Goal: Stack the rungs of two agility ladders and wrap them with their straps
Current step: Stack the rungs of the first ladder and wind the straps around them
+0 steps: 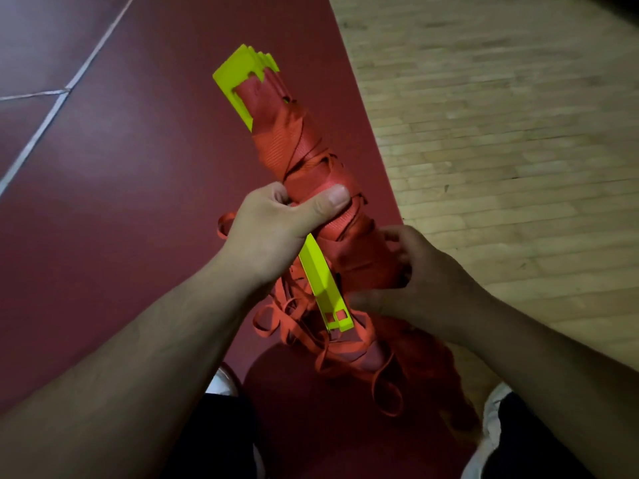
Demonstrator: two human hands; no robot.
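The fingers [274, 193] of the left hand [273, 226] are clamped round the middle of the bundle [311, 209], with the thumb laid flat across the orange wrap. The right hand [427, 274] is set against the bundle's lower right side, its fingers curled onto the straps [294, 150]. They appear to pinch a turn there, though the contact is lost in shadow.

The yellow rungs [238, 77] are held in the air, tilted away from the body. They are fanned unevenly at the far end, and one rung [321, 288] is slid out at the near end. Loose loops [311, 337] of strap hang tangled below, above the red floor [121, 202].

The step in hand is judged to be the winding of strap round the lower half. The left grip is best held firm, so that finished turns are not slackened. The protruding rung should be pushed flush before it is bound over. Each turn should be laid flat and pulled taut beside the one before it, and the hanging loops fed out singly, so that no knot is drawn in.
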